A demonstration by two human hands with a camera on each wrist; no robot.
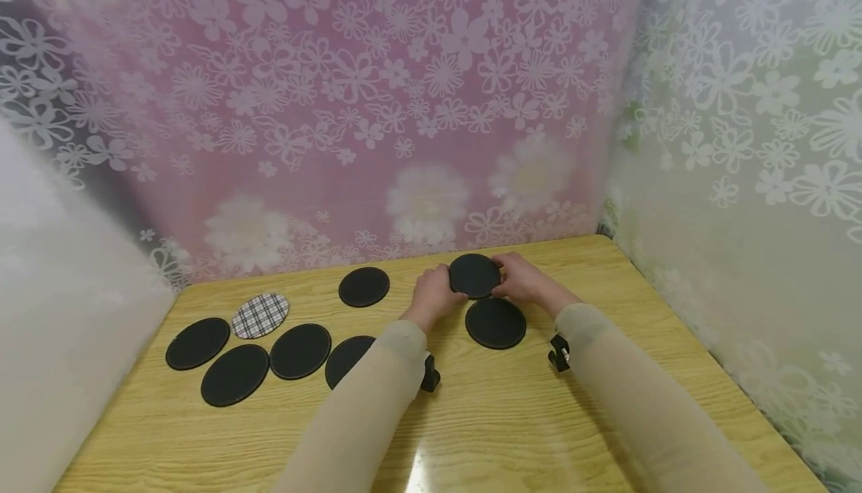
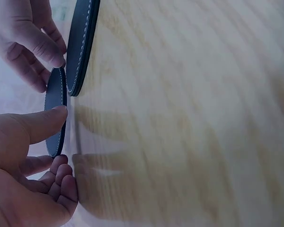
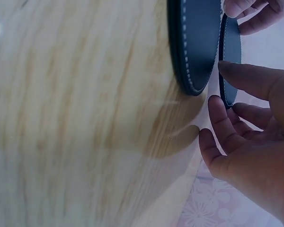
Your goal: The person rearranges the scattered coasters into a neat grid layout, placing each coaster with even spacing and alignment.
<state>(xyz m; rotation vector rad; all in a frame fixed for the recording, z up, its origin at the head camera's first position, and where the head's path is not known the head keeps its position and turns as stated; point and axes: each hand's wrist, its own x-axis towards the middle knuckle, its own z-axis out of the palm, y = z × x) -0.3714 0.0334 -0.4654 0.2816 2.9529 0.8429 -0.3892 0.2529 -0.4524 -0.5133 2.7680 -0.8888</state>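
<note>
Between my two hands, at the far side of the table, is a round black coaster [image 1: 474, 276] with white edge stitching. My left hand [image 1: 434, 295] holds its left edge, and my right hand [image 1: 525, 282] grips the right edge. From the left wrist view, the held coaster [image 2: 55, 113] appears tilted edge-on, the left thumb on its rim and fingers curled beneath. The right thumb and fingers pinch the opposite rim in the right wrist view. Just nearer lies another black coaster [image 1: 496, 323]; its edge looks layered in the right wrist view [image 3: 199, 47].
Several black coasters lie to the left, including one at the front [image 1: 235, 375] and one farther back [image 1: 364, 286]. Among them is a coaster showing a white-and-black checked face [image 1: 260, 316]. My left sleeve partly covers another black coaster [image 1: 346, 358]. Flower-patterned curtains [image 1: 431, 104] border the wooden table [image 1: 498, 418].
</note>
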